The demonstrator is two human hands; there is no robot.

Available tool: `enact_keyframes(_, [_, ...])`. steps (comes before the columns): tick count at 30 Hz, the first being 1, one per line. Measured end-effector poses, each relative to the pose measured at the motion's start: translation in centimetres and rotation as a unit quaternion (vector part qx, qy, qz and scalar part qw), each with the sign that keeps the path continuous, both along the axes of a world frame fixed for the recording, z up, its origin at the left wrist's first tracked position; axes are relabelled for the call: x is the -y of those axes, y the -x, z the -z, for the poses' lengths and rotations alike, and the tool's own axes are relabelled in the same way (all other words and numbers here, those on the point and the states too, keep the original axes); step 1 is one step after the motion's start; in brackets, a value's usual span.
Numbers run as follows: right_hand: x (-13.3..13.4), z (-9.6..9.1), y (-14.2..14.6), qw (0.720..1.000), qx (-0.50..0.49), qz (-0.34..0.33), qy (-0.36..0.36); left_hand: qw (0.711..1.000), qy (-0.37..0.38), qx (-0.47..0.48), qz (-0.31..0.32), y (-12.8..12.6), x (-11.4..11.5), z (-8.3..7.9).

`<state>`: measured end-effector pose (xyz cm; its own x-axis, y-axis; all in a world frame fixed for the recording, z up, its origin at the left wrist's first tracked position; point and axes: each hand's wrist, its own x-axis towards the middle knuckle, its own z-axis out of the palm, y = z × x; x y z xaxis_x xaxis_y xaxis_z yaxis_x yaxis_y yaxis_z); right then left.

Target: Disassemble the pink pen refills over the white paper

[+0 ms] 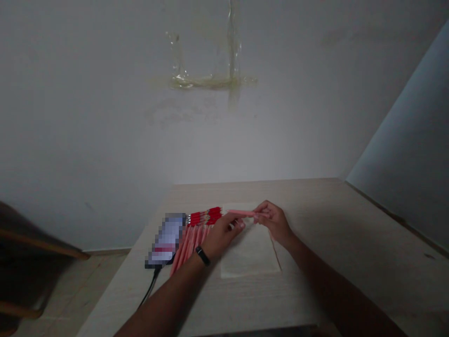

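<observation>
Right hand [275,222] pinched shut on the end of a pink stick [243,213], mid-frame, above a pale paper sheet [250,255]; left hand [222,236] curled at its other end, contact unclear, beside a row of red-tipped pink sticks [196,241].

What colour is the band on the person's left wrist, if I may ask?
The wristband is black, shown best in the head view.

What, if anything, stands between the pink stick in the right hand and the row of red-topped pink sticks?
Nothing visible blocks that gap: the pink stick in the right hand ends almost at the red tops of the row of red-topped pink sticks. The left hand lies just below the stick, over the row's lower right part.
</observation>
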<state>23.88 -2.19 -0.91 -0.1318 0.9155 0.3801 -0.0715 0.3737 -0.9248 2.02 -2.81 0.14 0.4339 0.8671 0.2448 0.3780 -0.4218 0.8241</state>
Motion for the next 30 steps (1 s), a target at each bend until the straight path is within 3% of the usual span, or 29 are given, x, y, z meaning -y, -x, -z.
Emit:
enact_keyframes(5, [0.1, 0.9, 1.2, 0.996, 0.086, -0.003, -0.031, 0.993, 0.027, 0.118, -0.001, -0.4, 0.2, -0.4])
enact_keyframes(9, [0.7, 0.5, 1.3, 0.983, 0.166, 0.02, -0.072, 0.981, 0.056, 0.184, -0.013, -0.5, 0.0, -0.5])
enact_keyframes(16, [1.0, -1.4, -0.9, 0.907, 0.37, 0.022, -0.202, 0.972, 0.076, 0.212, -0.061, 0.1, -0.5, -0.7])
enact_keyframes(22, [-0.2, -1.1, -2.2, 0.886, 0.4, 0.004, -0.236, 0.969, 0.088, 0.216, -0.078, 0.2, -0.7, -0.7])
enact_keyframes(30, [-0.5, -0.8, -2.3, 0.888, 0.39, -0.014, -0.243, 0.964, 0.106, 0.235, -0.064, -0.3, -0.1, -1.0])
